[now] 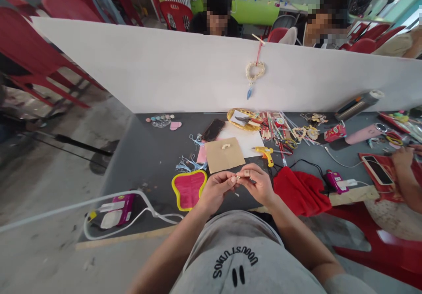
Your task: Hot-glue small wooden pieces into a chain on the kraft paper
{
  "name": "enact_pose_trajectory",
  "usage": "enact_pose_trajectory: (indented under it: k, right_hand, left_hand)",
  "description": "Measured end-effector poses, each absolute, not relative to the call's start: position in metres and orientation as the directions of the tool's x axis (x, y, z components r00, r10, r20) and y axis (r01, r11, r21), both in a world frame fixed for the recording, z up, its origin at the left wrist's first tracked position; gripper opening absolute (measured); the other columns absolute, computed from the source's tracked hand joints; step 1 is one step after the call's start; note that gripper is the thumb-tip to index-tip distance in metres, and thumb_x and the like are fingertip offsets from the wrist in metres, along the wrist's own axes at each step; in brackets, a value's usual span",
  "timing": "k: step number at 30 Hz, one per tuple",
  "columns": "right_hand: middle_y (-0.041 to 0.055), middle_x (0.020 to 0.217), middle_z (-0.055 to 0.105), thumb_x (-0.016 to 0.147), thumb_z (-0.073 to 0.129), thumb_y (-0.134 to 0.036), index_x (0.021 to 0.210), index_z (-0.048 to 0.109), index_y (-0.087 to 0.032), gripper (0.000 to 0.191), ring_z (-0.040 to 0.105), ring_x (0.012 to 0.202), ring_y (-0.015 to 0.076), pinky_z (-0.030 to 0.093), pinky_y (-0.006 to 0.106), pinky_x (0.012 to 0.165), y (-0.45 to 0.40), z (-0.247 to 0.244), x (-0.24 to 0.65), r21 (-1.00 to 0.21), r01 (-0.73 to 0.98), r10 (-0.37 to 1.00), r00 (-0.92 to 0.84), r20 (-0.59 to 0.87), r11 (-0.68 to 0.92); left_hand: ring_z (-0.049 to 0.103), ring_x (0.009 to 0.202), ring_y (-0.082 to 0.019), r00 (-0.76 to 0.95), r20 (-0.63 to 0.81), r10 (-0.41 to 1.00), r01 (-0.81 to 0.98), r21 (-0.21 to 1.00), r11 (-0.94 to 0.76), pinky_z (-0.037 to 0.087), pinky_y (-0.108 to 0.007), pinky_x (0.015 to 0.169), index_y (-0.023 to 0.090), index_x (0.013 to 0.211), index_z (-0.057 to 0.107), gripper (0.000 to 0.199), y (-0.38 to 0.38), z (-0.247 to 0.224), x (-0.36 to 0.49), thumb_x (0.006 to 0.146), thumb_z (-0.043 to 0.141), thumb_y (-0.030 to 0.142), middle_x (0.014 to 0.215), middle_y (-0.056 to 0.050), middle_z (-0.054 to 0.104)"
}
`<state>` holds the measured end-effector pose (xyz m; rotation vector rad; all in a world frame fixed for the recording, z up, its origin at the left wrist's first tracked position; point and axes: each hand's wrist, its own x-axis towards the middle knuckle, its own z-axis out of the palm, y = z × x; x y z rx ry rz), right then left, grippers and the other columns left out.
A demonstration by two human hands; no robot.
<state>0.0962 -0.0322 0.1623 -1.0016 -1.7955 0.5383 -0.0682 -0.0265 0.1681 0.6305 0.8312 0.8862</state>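
Observation:
My left hand (216,190) and my right hand (256,184) meet over the table's front edge, fingertips pinched together. Between them they grip a small cream-coloured piece (238,178), mostly hidden by the fingers. Just beyond lies a brown cardboard sheet (219,160) with a short curved row of cream pieces (226,146) on it. A yellow hot glue gun (266,154) rests to the right of the cardboard. By my left hand is a pink mat with a yellow border (188,190), with blue tassels (187,164) behind it.
A red cloth (298,192) lies to the right, and a purple power strip (123,210) with cables to the left. Behind are a phone (213,130) and several sticks and pens (272,127). A beaded ring (255,70) hangs on the white partition (184,72). Another person's hand (402,158) shows at right.

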Motion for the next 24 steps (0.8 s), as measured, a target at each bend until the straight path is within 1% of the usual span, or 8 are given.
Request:
enact_pose_trajectory:
  k: [6,9,14,18,24]
  right_hand:
    - [0.0057,0.087,0.066,0.089,0.062,-0.026,0.096,0.069,-0.021,0.011,0.065,0.078,0.0149,0.056,0.026,0.07,-0.0335,0.1641,0.0965,-0.732,0.371,0.819,-0.209,0.534,0.571]
    - [0.006,0.088,0.066,0.089,0.062,-0.023,0.098,0.07,-0.021,0.012,0.065,0.079,0.0148,0.056,0.026,0.07,-0.034,0.1638,0.097,-0.731,0.347,0.809,-0.224,0.544,0.588]
    - [0.0064,0.089,0.066,0.088,0.062,-0.019,0.101,0.069,-0.02,0.015,0.065,0.079,0.0147,0.056,0.026,0.07,-0.0342,0.1634,0.0962,-0.721,0.335,0.795,-0.224,0.565,0.607]
    - [0.0056,0.088,0.066,0.088,0.062,-0.017,0.1,0.069,-0.021,0.014,0.065,0.079,0.0144,0.057,0.025,0.07,-0.0356,0.1651,0.0932,-0.719,0.332,0.791,-0.205,0.577,0.611]
    - [0.0055,0.088,0.067,0.089,0.061,-0.016,0.1,0.069,-0.022,0.016,0.066,0.079,0.0144,0.057,0.025,0.071,-0.0351,0.1652,0.0884,-0.739,0.321,0.805,-0.189,0.563,0.592]
  left_hand:
    - [0.05,0.054,-0.008,0.416,-0.36,0.835,-0.416,0.741,0.527,0.04,-0.02,0.055,0.011,0.068,0.07,0.028,-0.0283,0.1709,-0.0698,0.065,0.083,0.036,0.059,-0.002,0.062]
    - [0.051,0.055,-0.008,0.423,-0.357,0.833,-0.417,0.739,0.529,0.04,-0.02,0.055,0.011,0.067,0.07,0.027,-0.0294,0.1724,-0.0713,0.065,0.083,0.035,0.06,-0.002,0.063]
    - [0.052,0.056,-0.009,0.424,-0.364,0.829,-0.394,0.75,0.531,0.04,-0.02,0.055,0.011,0.072,0.072,0.028,-0.0294,0.1737,-0.0736,0.064,0.083,0.035,0.063,-0.003,0.065]
    - [0.054,0.055,-0.009,0.412,-0.356,0.839,-0.385,0.767,0.514,0.04,-0.019,0.054,0.012,0.067,0.071,0.026,-0.0297,0.174,-0.0734,0.064,0.083,0.035,0.059,-0.003,0.066]
    - [0.053,0.053,-0.008,0.393,-0.37,0.842,-0.411,0.748,0.52,0.04,-0.018,0.053,0.012,0.065,0.07,0.029,-0.03,0.1726,-0.0734,0.063,0.084,0.037,0.057,-0.002,0.065]
